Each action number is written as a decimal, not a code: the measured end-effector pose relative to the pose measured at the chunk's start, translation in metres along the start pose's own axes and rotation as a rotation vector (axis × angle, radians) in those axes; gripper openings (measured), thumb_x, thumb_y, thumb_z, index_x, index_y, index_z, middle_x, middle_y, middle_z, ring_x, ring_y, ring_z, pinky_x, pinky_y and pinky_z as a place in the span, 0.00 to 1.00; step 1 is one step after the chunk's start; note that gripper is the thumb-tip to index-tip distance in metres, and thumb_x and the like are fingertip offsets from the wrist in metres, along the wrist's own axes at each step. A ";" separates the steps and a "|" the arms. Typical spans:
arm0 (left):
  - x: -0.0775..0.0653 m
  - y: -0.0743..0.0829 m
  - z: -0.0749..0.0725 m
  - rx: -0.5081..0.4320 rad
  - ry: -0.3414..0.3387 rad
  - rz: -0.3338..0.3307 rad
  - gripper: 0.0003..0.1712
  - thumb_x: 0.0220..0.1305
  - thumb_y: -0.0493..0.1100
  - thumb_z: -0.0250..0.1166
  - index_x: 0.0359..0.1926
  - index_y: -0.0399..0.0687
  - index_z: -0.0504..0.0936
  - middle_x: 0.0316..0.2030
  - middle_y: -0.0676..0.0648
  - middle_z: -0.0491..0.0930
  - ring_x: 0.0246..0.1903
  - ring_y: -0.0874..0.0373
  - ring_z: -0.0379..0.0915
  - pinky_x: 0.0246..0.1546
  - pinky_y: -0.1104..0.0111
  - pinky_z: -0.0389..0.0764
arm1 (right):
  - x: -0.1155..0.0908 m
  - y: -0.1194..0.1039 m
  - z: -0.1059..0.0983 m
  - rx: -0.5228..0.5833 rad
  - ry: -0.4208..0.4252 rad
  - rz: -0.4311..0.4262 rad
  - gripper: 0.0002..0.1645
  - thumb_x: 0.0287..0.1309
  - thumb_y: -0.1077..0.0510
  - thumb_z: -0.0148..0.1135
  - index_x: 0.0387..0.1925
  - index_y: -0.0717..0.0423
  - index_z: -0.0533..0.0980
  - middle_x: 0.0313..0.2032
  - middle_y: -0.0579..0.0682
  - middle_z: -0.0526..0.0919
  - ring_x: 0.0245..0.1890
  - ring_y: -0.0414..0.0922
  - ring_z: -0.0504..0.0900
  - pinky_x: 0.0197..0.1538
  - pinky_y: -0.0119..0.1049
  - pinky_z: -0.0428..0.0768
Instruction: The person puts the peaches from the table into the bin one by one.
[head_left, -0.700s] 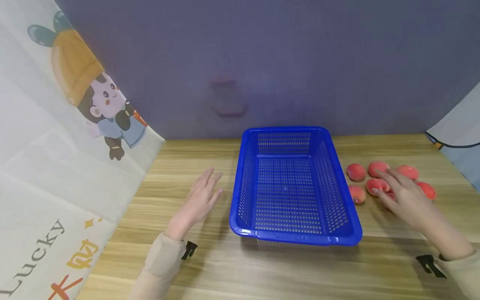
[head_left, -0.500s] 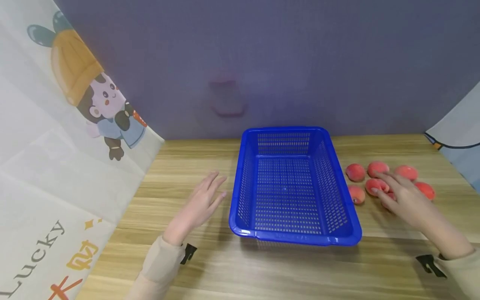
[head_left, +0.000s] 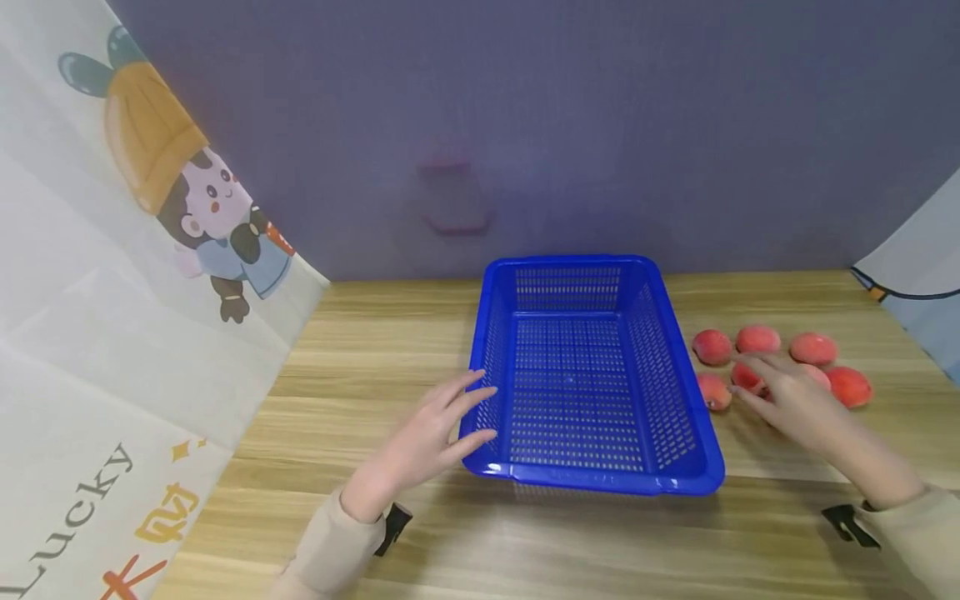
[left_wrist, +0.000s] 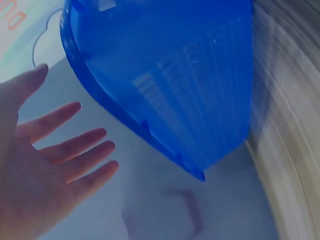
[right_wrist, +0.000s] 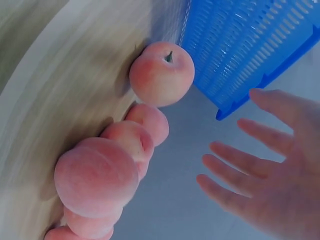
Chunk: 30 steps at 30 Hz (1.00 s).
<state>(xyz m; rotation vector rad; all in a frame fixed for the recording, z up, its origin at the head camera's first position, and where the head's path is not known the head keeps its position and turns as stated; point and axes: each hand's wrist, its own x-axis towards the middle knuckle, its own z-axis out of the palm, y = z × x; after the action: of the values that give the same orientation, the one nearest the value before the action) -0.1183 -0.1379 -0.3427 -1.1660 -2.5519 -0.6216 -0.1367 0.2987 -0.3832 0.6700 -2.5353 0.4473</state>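
A blue plastic basket (head_left: 567,479) with perforated walls stands on the wooden table. My left hand (head_left: 423,437) is over its left rim in the head view, fingers spread. In the left wrist view that hand (left_wrist: 45,170) is apart from the basket (left_wrist: 165,75) and holds nothing. Several pinkish-red peaches lie to the right of the basket, among them one peach (head_left: 850,387) at the far right. Above them hovers my right hand (head_left: 798,407), partly hiding some. The right wrist view shows this hand (right_wrist: 280,175) with straight, parted fingers, apart from the nearest peach (right_wrist: 97,177).
A grey-blue panel (head_left: 375,150) rises behind the table (head_left: 360,333). On the left is a white printed sheet (head_left: 67,350) with a cartoon figure. Another printed sheet (head_left: 926,225) borders the right side.
My left hand has moved right and toward me, from beside the basket to over its left rim. The right hand has shifted slightly left and down over the peaches, uncovering one behind it.
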 end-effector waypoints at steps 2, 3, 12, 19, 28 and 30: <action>0.000 0.005 0.002 -0.007 0.001 0.034 0.30 0.60 0.59 0.50 0.55 0.43 0.70 0.58 0.40 0.64 0.57 0.47 0.60 0.56 0.57 0.62 | 0.000 0.000 0.003 0.000 0.000 -0.027 0.22 0.41 0.62 0.67 0.40 0.68 0.72 0.36 0.66 0.75 0.30 0.55 0.75 0.30 0.50 0.74; 0.000 0.007 0.003 -0.009 0.002 0.052 0.30 0.60 0.59 0.50 0.54 0.43 0.71 0.58 0.41 0.64 0.57 0.47 0.61 0.56 0.57 0.62 | 0.000 0.000 0.004 0.003 -0.005 -0.037 0.22 0.40 0.63 0.67 0.40 0.68 0.72 0.37 0.67 0.75 0.30 0.55 0.76 0.30 0.50 0.74; 0.001 0.023 0.016 0.042 -0.005 0.201 0.31 0.48 0.57 0.64 0.51 0.44 0.74 0.52 0.41 0.70 0.52 0.50 0.68 0.52 0.61 0.68 | 0.005 -0.001 0.014 0.023 -0.079 -0.060 0.32 0.32 0.63 0.71 0.45 0.65 0.71 0.35 0.60 0.76 0.28 0.49 0.74 0.28 0.42 0.73; 0.002 0.029 0.022 0.035 -0.027 0.233 0.29 0.45 0.56 0.67 0.48 0.46 0.76 0.45 0.44 0.75 0.47 0.55 0.72 0.50 0.68 0.70 | 0.008 -0.005 0.017 0.064 -0.235 0.016 0.29 0.40 0.56 0.69 0.47 0.60 0.72 0.46 0.64 0.75 0.47 0.62 0.69 0.43 0.56 0.69; 0.002 0.029 0.030 0.008 -0.034 0.283 0.20 0.46 0.51 0.68 0.41 0.48 0.80 0.33 0.53 0.77 0.33 0.65 0.74 0.38 0.79 0.72 | 0.012 -0.007 0.021 0.101 -0.338 0.083 0.32 0.40 0.56 0.69 0.48 0.68 0.70 0.48 0.70 0.71 0.48 0.66 0.67 0.45 0.60 0.65; 0.002 0.029 0.031 0.020 -0.035 0.297 0.18 0.47 0.50 0.67 0.40 0.49 0.80 0.31 0.55 0.76 0.31 0.67 0.73 0.36 0.80 0.72 | 0.012 -0.007 0.023 0.113 -0.335 0.086 0.32 0.40 0.57 0.69 0.48 0.68 0.71 0.47 0.70 0.71 0.47 0.65 0.68 0.44 0.59 0.66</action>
<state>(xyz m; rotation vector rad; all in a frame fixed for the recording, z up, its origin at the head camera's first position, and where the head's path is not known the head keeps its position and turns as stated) -0.0992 -0.1047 -0.3606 -1.5209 -2.3392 -0.5064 -0.1508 0.2789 -0.3944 0.7315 -2.8799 0.5513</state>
